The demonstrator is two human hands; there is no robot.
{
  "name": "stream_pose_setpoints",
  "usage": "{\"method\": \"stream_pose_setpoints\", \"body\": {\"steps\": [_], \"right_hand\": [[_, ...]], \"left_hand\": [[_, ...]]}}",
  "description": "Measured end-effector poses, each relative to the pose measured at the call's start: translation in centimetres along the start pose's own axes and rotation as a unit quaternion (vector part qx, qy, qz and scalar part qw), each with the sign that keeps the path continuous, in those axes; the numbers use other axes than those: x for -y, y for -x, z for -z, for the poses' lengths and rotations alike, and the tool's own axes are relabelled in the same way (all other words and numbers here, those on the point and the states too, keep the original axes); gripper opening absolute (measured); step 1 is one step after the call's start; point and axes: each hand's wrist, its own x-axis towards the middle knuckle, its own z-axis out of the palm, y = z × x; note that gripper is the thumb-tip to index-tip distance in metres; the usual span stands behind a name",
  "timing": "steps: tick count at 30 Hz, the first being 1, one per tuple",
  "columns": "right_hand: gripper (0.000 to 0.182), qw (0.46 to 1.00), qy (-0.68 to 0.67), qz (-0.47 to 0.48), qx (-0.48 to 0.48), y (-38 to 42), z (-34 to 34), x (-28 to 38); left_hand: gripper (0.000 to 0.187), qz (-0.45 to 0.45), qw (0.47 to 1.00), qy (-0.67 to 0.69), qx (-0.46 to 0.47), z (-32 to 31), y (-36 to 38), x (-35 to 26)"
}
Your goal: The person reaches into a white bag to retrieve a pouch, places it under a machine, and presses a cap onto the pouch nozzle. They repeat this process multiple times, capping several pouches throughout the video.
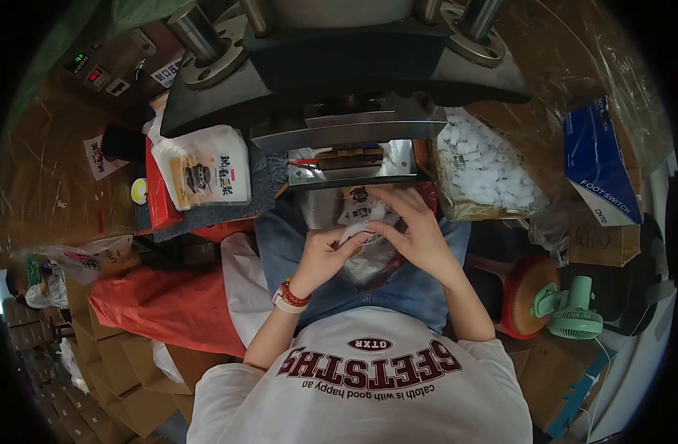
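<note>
Just in front of the press, a white printed plastic pouch (359,210) is between my two hands, above my lap. My left hand (325,255) is closed, with thumb and fingers pinching the pouch's near edge. From the other side my right hand (415,231) grips it, its thumb close to my left thumb and its fingers reaching over the printed face. Beneath them a clear plastic bag (370,268) rests on my lap; its contents are partly hidden by my hands. The press's metal jaw (346,126) stands above a lower plate (394,169) with a yellowish bar.
A stack of printed pouches (206,172) lies on grey cloth at the left, beside a red box (160,192). At the right are a bag of small white pieces (487,166), a blue foot-switch box (601,163) and a green fan (577,318). Cardboard (124,370) covers the floor.
</note>
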Motion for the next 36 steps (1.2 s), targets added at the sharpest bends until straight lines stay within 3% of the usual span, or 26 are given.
{"method": "stream_pose_setpoints", "body": {"steps": [2,4,6,8,9,11,12,15,17,19,20,21,22,24,25,27,28,29,31,32,34,36], "right_hand": [[0.033,0.987,0.100,0.093,-0.087,-0.3,0.4,0.6],[0.033,0.988,0.022,0.034,-0.152,-0.1,2.0,1.1],[0.026,0.976,0.110,0.038,-0.182,0.0,4.5,0.1],[0.019,0.951,0.210,-0.010,-0.225,-0.2,6.6,-0.2],[0.019,0.952,0.208,-0.008,-0.223,0.0,7.4,-1.0],[0.019,0.879,0.451,-0.059,-0.140,0.4,8.2,-3.0],[0.023,0.893,0.414,-0.161,-0.072,0.1,8.0,-3.6],[0.026,0.889,0.436,-0.128,-0.048,-0.7,7.6,-4.5],[0.025,0.893,0.439,-0.078,-0.057,-0.8,7.6,-4.6],[0.023,0.893,0.445,-0.022,-0.070,-1.3,7.9,-4.4],[0.019,0.932,0.335,-0.050,-0.129,-1.1,8.0,-4.1],[0.015,0.955,0.218,-0.082,-0.183,-0.7,7.9,-3.9],[0.015,0.956,0.217,-0.082,-0.181,-0.1,7.6,-3.9],[0.022,0.969,-0.044,-0.132,-0.205,1.1,6.4,-3.7],[0.022,0.969,-0.045,-0.134,-0.204,1.4,5.7,-3.1],[0.025,0.954,-0.279,-0.036,-0.103,1.4,3.7,-1.0],[0.026,0.951,-0.304,-0.001,-0.055,1.3,3.2,0.1],[0.026,0.951,-0.304,-0.003,-0.055,1.2,2.4,1.2],[0.027,0.930,-0.359,0.075,-0.035,1.0,0.7,3.4],[0.026,0.947,-0.301,0.108,-0.021,0.8,-0.1,3.6],[0.026,0.977,-0.127,0.173,-0.006,-0.1,-0.9,4.2],[0.025,0.982,-0.073,0.170,-0.046,-0.4,-3.4,4.0]], "left_hand": [[0.021,0.018,0.999,0.048,-0.002,-0.4,-0.5,0.6],[0.021,0.032,0.995,0.097,-0.006,-0.4,-1.4,0.5],[0.022,0.055,0.964,0.256,-0.046,-0.2,-2.4,0.3],[0.023,0.075,0.946,0.310,-0.052,1.0,-3.7,-2.3],[0.024,0.078,0.943,0.320,-0.052,1.6,-4.6,-3.2],[0.023,0.084,0.933,0.347,-0.037,2.4,-5.9,-3.6],[0.024,0.074,0.930,0.358,-0.042,2.4,-6.4,-3.4],[0.025,0.072,0.929,0.360,-0.057,2.4,-6.7,-3.0],[0.028,0.056,0.956,0.283,-0.051,2.9,-6.5,-2.7],[0.041,0.098,0.985,0.140,-0.012,6.3,-5.2,-3.6],[0.051,-0.038,0.975,-0.112,-0.190,7.8,-4.4,-3.2],[0.061,-0.165,0.854,-0.353,-0.346,9.2,-3.3,-2.8],[0.067,-0.122,0.775,-0.516,-0.344,10.3,-1.7,-3.1],[0.066,-0.094,0.738,-0.604,-0.286,12.8,0.7,-0.4],[0.067,-0.085,0.716,-0.644,-0.256,14.1,2.0,1.0],[0.057,-0.151,0.785,-0.574,-0.180,15.0,3.4,2.5],[0.048,-0.175,0.821,-0.503,-0.206,14.7,4.0,2.1],[0.048,-0.173,0.822,-0.502,-0.205,14.1,4.3,1.7],[0.036,-0.139,0.908,-0.291,-0.268,11.9,4.3,-0.3],[0.036,-0.142,0.908,-0.290,-0.267,10.8,4.0,-1.1],[0.034,-0.260,0.889,-0.261,-0.271,8.4,3.5,-2.7],[0.034,-0.301,0.874,-0.294,-0.245,6.2,3.7,-4.7]]}}
